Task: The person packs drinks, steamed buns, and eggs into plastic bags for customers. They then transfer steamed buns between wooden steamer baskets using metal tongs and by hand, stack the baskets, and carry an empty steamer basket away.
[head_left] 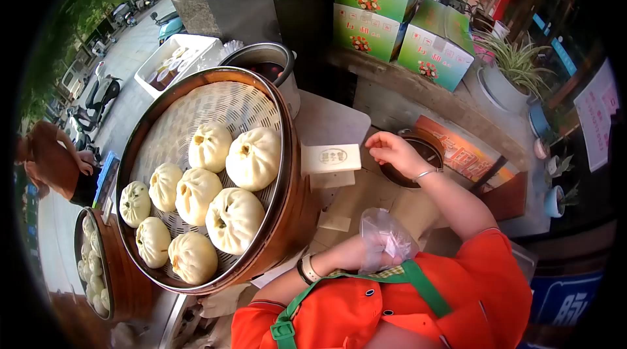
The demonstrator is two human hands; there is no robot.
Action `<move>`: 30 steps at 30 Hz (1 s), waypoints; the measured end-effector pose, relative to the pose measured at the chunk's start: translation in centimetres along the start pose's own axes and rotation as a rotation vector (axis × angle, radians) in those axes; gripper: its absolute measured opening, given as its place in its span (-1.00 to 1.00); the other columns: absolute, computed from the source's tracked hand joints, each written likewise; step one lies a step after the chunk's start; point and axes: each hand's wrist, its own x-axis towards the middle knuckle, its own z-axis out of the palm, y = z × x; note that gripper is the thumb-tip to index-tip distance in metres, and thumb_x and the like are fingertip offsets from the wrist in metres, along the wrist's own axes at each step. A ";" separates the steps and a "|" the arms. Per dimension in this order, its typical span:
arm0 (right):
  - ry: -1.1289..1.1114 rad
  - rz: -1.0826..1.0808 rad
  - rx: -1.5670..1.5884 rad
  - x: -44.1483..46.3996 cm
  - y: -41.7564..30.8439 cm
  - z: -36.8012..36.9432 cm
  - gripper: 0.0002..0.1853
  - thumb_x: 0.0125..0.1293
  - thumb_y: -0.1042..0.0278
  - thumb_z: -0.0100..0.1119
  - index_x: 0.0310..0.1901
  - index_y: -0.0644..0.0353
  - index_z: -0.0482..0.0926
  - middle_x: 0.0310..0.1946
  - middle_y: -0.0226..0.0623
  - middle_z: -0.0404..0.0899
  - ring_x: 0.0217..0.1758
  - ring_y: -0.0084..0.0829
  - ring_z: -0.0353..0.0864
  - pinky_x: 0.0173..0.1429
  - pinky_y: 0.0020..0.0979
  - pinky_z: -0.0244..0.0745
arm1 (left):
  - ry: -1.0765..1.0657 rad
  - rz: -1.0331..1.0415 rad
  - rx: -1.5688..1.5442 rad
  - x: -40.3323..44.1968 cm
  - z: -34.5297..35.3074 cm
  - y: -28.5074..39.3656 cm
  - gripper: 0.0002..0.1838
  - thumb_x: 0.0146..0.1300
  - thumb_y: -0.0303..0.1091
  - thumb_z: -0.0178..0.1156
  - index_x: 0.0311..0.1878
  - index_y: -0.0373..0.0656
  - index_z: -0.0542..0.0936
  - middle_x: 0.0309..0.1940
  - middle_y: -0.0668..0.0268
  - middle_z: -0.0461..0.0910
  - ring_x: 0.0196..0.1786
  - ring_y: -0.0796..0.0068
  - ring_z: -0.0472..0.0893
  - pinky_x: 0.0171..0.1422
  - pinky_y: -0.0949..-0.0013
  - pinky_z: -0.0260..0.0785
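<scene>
My right hand [395,154], with a thin bracelet at its wrist, hovers with fingers loosely bent and nothing visible between them. Its fingertips are just right of a pale wooden block [331,158] with a stamped mark, which juts from the steamer's side. Clear plastic [386,235] covers my left hand [392,244] in front of my chest. Whether this is a bag or a glove is unclear, and the fingers are hidden. Several pleated steamed buns [198,195] sit on the woven liner [228,109] of a large round steamer [285,208] to the left.
Behind the steamer stand a pot [287,65] and a white bin [149,69] with cups. Another steamer [124,284] of buns is at lower left. A round dark container [428,148] lies beyond my right hand. Green cartons [434,55] are stacked behind. A person [55,153] stands at far left.
</scene>
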 end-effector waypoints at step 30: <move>-0.633 -1.259 -0.934 42.4 -10.0 6.2 -0.89 0.15 0.33 0.02 -0.38 0.14 0.51 -0.42 -0.19 0.52 -0.30 -0.14 0.54 -0.20 -0.22 0.45 | 1.606 0.142 -0.253 17.9 -13.6 -2.8 -0.77 0.21 -0.24 0.13 -0.35 -0.24 0.58 -0.50 0.41 0.52 -0.42 0.62 0.46 -0.31 0.50 0.31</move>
